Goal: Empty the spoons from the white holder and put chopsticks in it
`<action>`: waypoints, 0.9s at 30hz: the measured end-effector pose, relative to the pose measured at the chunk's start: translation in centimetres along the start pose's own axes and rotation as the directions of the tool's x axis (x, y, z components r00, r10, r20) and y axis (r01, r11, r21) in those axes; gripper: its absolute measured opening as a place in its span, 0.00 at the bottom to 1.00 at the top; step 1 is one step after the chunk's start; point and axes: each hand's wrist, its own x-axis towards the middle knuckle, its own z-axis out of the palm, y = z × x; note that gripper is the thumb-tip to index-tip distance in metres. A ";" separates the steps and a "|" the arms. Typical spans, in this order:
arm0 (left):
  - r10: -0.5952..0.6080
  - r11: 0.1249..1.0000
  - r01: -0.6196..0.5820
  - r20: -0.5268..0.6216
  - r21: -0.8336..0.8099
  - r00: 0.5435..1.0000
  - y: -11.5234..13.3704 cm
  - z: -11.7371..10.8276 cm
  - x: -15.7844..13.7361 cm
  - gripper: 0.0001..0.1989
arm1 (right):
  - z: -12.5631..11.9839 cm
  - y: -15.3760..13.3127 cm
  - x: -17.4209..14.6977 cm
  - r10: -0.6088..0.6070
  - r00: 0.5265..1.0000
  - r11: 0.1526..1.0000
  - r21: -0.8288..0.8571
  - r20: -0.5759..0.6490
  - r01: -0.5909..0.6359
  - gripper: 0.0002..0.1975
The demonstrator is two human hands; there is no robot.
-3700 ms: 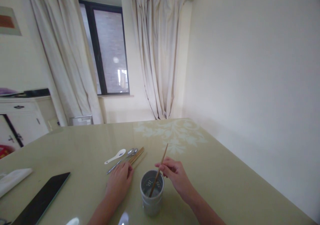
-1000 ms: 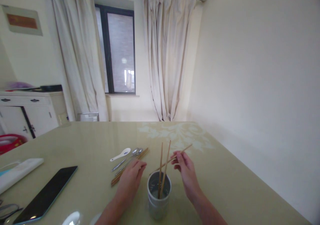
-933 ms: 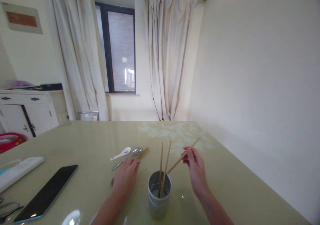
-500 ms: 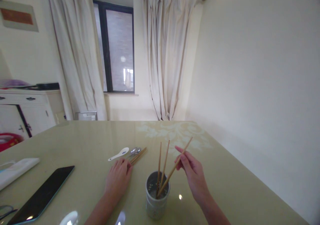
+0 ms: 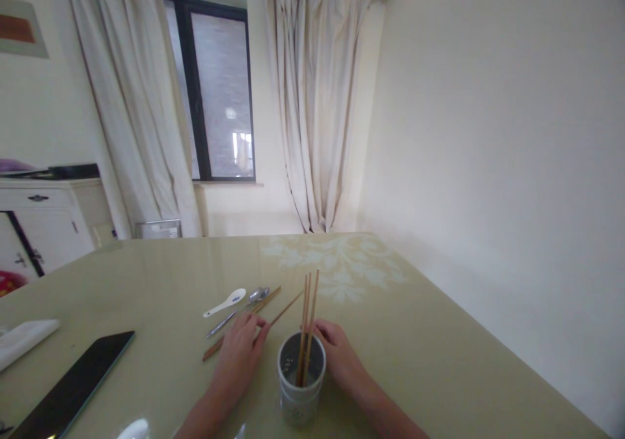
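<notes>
Pale curtains and a dark window stand behind the glossy green desk (image 5: 439, 335), where a grey holder cup (image 5: 301, 387) near the front edge carries upright wooden chopsticks (image 5: 306, 325). Left hand (image 5: 239, 354) lies flat on loose chopsticks (image 5: 244, 328) beside a white spoon (image 5: 225, 303) and metal spoons (image 5: 239, 309), its grip apart. Right hand (image 5: 339, 354) rests just beside the cup, fingers loosely curled, clamped on nothing; a black tablet (image 5: 68, 387) lies well apart.

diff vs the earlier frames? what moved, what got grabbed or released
The right hand let go of the third chopstick into the holder cup and came down beside its rim, empty. The cup went from one stick to a standing bunch. The left hand slid a chopstick out of the pile toward the cup. White spoon, metal spoons and tablet stayed.
</notes>
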 end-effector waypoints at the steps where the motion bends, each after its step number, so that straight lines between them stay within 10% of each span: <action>1: 0.018 0.993 -0.014 0.029 -0.121 0.999 0.9 0.3 -0.3 0.15 | 0.3 0.3 0.1 0.014 1.000 1.000 0.027 -0.008 -0.014 0.30; 9: 0.146 0.899 -0.088 0.104 -0.429 0.984 3.6 0.4 -0.8 0.15 | -0.3 0.0 0.8 0.078 0.970 0.965 0.262 -0.228 -0.016 0.30; 17: -0.059 0.950 0.083 -0.089 0.301 0.994 -3.3 -1.9 0.9 0.15 | -7.8 -4.2 1.2 -0.113 0.727 0.869 0.287 -0.677 0.402 0.24; 27: -0.140 0.940 0.119 0.046 0.319 0.989 -3.7 -2.3 1.1 0.12 | -3.1 -5.2 -1.5 -0.289 0.933 0.951 0.043 -0.214 0.305 0.20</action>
